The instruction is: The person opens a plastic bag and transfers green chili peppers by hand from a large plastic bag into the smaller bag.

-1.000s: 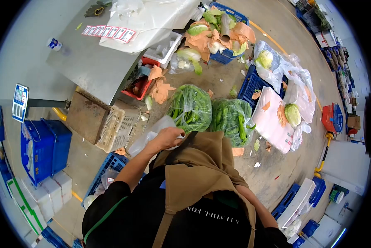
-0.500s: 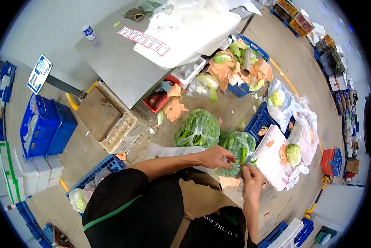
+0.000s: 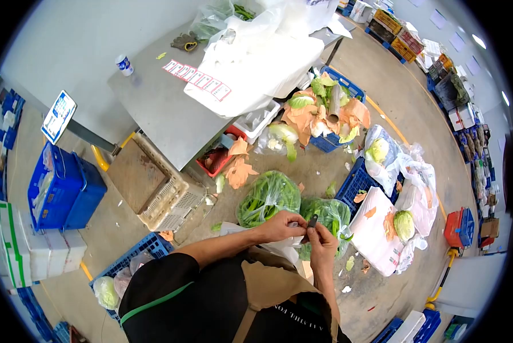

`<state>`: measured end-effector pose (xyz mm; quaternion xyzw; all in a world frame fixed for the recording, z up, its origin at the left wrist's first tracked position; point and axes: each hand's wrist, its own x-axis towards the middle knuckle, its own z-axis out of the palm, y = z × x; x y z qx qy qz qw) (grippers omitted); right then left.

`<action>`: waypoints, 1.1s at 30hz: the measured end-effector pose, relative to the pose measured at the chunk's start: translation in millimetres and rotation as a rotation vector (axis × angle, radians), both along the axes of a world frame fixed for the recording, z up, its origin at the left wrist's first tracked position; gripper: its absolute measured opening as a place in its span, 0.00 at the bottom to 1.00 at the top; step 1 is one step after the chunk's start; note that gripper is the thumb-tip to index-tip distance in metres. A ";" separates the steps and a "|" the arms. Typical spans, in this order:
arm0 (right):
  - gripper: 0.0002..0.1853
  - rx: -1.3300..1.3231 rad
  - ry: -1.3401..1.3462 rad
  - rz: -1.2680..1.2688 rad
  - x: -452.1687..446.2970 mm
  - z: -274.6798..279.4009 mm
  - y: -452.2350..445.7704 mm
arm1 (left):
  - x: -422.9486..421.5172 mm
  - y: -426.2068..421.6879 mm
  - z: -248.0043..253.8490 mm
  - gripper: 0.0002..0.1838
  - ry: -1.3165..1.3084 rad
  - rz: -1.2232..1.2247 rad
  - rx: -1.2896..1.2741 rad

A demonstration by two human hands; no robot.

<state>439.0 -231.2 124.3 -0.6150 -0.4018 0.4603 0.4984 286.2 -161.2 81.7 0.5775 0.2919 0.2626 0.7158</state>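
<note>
Both hands are close together in front of my apron. My right hand (image 3: 323, 241) pinches a small dark object (image 3: 312, 220), too small to name. My left hand (image 3: 283, 226) is closed just to its left, fingertips pressed together; what they hold, if anything, I cannot make out. Below the left hand hangs white plastic film (image 3: 282, 247). Beyond the hands, two clear bags of green vegetables stand on the floor: the left bag (image 3: 268, 194) and the right bag (image 3: 332, 214), the latter partly hidden by my right hand.
A metal table (image 3: 171, 120) holds white plastic bags (image 3: 256, 57) and a strip of labels (image 3: 196, 79). A blue crate (image 3: 328, 143) is heaped with leaves and paper. To the right, a cabbage (image 3: 404, 224) lies on a white pack (image 3: 373, 240). A beige crate (image 3: 176, 197) stands left.
Both hands have moved left and away from the right vegetable bag's top, which they were at before. The small dark object now shows between them. The view has shifted slightly.
</note>
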 end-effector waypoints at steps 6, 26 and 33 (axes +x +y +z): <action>0.11 -0.126 -0.337 0.355 24.9 -18.4 -28.7 | -30.9 24.2 3.1 0.11 0.226 -0.062 0.232; 0.11 -0.960 0.297 0.277 79.3 -327.9 40.6 | -92.5 -37.0 -264.3 0.16 1.233 -0.158 0.126; 0.14 -1.080 0.253 0.401 56.1 -467.9 97.9 | -3.0 10.9 -403.3 0.28 1.077 0.274 -0.032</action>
